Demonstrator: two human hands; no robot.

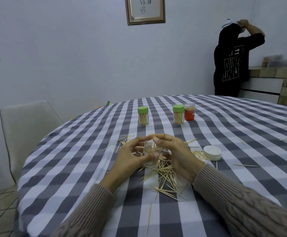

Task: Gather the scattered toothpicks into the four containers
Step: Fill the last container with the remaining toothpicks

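From the head camera, the person's left hand point(130, 156) wraps a clear container point(151, 153) at the middle of the checked worktop point(241, 127), its fingers point(140, 140) curled and clamped round the tilted plastic wall. The right hand point(175, 154) sits against the container's mouth, thumb and forefinger pressed together at the rim; whether a toothpick is actually pinched there is too small to tell. A few sticks seem to lie inside the container already.

The scattered toothpicks point(165, 175) lie mostly in a loose heap directly under and in front of the hands, with strays well apart: one towards the near edge point(149, 215), others out to the right point(246, 165). The white lid point(212, 152) rests just right of the heap. At the far side stand two green-lidded jars point(143, 115) point(178, 114), both showing sticks inside, and a red container point(189, 112) touching the second jar.

The likely trouble is the tilt: held so slanted above the heap, the open container could shed what it already holds if the left grip loosens or the right hand nudges the rim. Both wide knitted sleeves point(238, 200) hang close over the heap and could sweep sticks off the worktop's edge. The far strays are easy to overlook.
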